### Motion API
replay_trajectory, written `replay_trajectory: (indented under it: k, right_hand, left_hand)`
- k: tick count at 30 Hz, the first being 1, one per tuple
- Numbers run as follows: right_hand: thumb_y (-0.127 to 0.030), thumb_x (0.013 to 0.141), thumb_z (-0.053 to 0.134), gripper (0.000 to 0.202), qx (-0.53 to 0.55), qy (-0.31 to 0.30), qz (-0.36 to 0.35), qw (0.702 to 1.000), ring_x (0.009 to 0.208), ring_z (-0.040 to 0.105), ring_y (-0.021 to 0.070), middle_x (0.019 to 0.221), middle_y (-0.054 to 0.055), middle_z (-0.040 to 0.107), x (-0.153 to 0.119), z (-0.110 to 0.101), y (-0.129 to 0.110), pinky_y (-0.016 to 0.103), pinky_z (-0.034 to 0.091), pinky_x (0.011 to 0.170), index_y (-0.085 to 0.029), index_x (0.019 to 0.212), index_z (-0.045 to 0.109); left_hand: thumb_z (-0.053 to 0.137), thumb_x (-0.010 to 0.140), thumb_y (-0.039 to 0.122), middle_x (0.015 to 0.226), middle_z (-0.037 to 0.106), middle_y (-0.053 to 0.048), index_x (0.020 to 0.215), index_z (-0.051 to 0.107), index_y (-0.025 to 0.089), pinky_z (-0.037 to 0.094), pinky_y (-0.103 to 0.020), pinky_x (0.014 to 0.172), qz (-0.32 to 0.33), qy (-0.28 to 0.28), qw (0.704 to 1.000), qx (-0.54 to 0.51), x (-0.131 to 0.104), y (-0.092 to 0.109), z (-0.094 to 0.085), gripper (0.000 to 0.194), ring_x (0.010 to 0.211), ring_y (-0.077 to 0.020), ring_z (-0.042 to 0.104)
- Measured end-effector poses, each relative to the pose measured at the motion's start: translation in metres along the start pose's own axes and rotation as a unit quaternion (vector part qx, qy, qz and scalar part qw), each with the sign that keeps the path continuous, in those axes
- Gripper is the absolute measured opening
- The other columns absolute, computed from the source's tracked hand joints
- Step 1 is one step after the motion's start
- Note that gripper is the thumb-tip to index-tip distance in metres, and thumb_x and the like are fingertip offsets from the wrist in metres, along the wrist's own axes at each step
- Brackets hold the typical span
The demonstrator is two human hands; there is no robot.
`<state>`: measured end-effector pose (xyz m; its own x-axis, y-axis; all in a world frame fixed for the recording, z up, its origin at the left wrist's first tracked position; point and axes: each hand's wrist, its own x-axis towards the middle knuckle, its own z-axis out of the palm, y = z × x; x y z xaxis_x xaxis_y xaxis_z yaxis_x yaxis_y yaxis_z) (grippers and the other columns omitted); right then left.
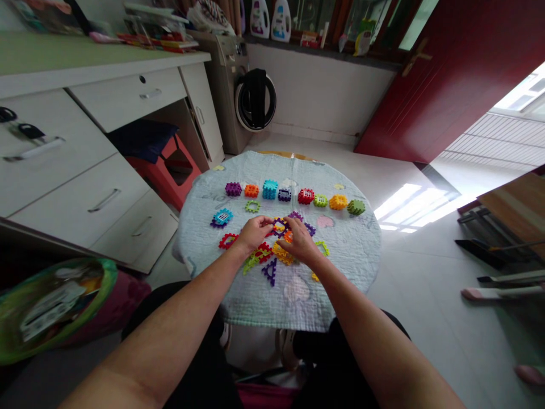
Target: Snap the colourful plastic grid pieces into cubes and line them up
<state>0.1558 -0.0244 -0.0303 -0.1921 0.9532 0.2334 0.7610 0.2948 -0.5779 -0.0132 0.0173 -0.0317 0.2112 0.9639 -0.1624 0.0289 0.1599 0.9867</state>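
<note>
My left hand [254, 233] is closed, its fingertips pinching the left edge of a purple toothed plastic building piece [279, 227] with yellow showing in its middle. On the piece's right side are the curled fingers of my right hand [301, 241], partly hiding it and an orange piece [288, 235]. Loose toothed pieces lie around both hands: yellow squares [283, 253], red ones [264, 251], a lime triangle [252, 261], a purple triangle [269, 272] and a lime frame [322, 247]. More purple pieces [295, 216] show behind my right hand.
Stacks of pieces sorted by colour, such as the turquoise stack [269, 189] and red stack [306, 196], form a row along the far side of the cloth-covered table [298, 307]. A red stool [183, 170] and lined bin [102, 289] stand left.
</note>
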Motion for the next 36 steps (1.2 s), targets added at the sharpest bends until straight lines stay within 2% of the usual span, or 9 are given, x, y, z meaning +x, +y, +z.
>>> replay_trajectory:
  k: [4,8,10,12,16,19,24,31,36]
  right_hand:
    - [-0.017,0.074,0.057,0.045,-0.092,-0.022,0.088,0.992,0.105,0.052,0.0241,0.111,0.013,0.057,0.004,-0.019,0.024,0.036,0.040,0.094,-0.014,0.119,0.057]
    - [-0.015,0.077,0.054,0.029,-0.174,-0.016,0.181,0.968,0.100,0.054,0.0259,0.099,0.013,0.061,0.007,-0.036,0.042,0.037,0.038,0.092,-0.014,0.103,0.066]
    - [-0.019,0.077,0.056,0.027,-0.156,-0.016,0.157,0.975,0.099,0.054,0.0250,0.098,0.012,0.061,0.007,-0.039,0.040,0.037,0.038,0.092,-0.015,0.102,0.065]
    - [-0.025,0.076,0.060,0.035,-0.095,-0.014,0.082,0.992,0.100,0.055,0.0236,0.104,0.011,0.061,0.006,-0.038,0.031,0.037,0.039,0.093,-0.015,0.110,0.061]
    - [-0.036,0.069,0.071,0.075,0.027,-0.006,-0.038,0.999,0.111,0.052,0.0269,0.122,0.015,0.055,-0.004,-0.021,0.008,0.044,0.040,0.097,-0.015,0.134,0.040]
    - [-0.039,0.067,0.074,0.086,0.075,0.034,-0.013,0.997,0.110,0.054,0.0282,0.126,0.018,0.052,-0.011,-0.006,-0.006,0.046,0.043,0.095,-0.015,0.138,0.032]
    - [-0.033,0.073,0.070,0.054,0.139,0.112,0.038,0.983,0.102,0.058,0.0236,0.111,0.010,0.060,-0.008,-0.002,-0.024,0.042,0.047,0.092,-0.020,0.121,0.047]
    - [-0.028,0.069,0.072,0.072,0.321,0.061,0.004,0.945,0.108,0.057,0.0199,0.131,0.010,0.050,-0.002,-0.005,-0.027,0.039,0.050,0.091,-0.027,0.131,0.035]
    - [-0.036,0.075,0.067,0.054,0.278,0.097,0.023,0.955,0.098,0.061,0.0176,0.116,0.008,0.059,0.001,-0.008,-0.019,0.035,0.050,0.085,-0.024,0.120,0.040]
  left_hand:
    - [0.062,0.067,0.017,0.074,0.068,-0.002,0.081,0.064,0.016,0.048,-0.026,0.065,0.006,0.030,0.995,0.090,0.004,-0.008,-0.004,0.014,0.067,-0.0140,0.061]
    - [0.062,0.068,0.015,0.075,0.068,-0.002,0.083,0.065,0.016,0.047,-0.024,0.064,0.009,0.021,0.993,0.113,0.006,-0.013,-0.005,0.016,0.066,-0.0135,0.061]
    - [0.062,0.067,0.014,0.075,0.068,-0.002,0.084,0.066,0.017,0.047,-0.024,0.064,0.003,0.016,0.995,0.096,0.006,-0.012,-0.004,0.018,0.066,-0.0131,0.061]
    - [0.064,0.066,0.013,0.074,0.068,-0.002,0.083,0.065,0.016,0.047,-0.024,0.065,-0.017,0.016,0.998,0.050,0.004,-0.008,-0.001,0.018,0.065,-0.0128,0.061]
    - [0.064,0.067,0.013,0.077,0.069,-0.002,0.083,0.063,0.015,0.047,-0.022,0.066,-0.090,-0.005,0.992,-0.093,-0.002,0.004,0.002,0.016,0.065,-0.0109,0.062]
    - [0.063,0.070,0.013,0.079,0.070,-0.002,0.087,0.064,0.016,0.044,-0.019,0.060,-0.140,-0.018,0.980,-0.138,-0.008,0.011,0.003,0.017,0.063,-0.0093,0.062]
    - [0.066,0.068,0.009,0.076,0.068,-0.002,0.088,0.066,0.015,0.043,-0.017,0.054,-0.175,-0.090,0.959,-0.203,-0.018,0.015,0.011,0.020,0.059,-0.0075,0.059]
    - [0.067,0.072,0.011,0.074,0.065,-0.002,0.088,0.068,0.014,0.043,-0.017,0.053,-0.183,-0.162,0.911,-0.331,-0.024,0.024,0.013,0.017,0.057,-0.0066,0.056]
    - [0.069,0.070,0.011,0.076,0.066,-0.001,0.089,0.067,0.016,0.046,-0.019,0.059,-0.186,-0.157,0.930,-0.277,-0.025,0.024,0.012,0.019,0.064,-0.0081,0.060]
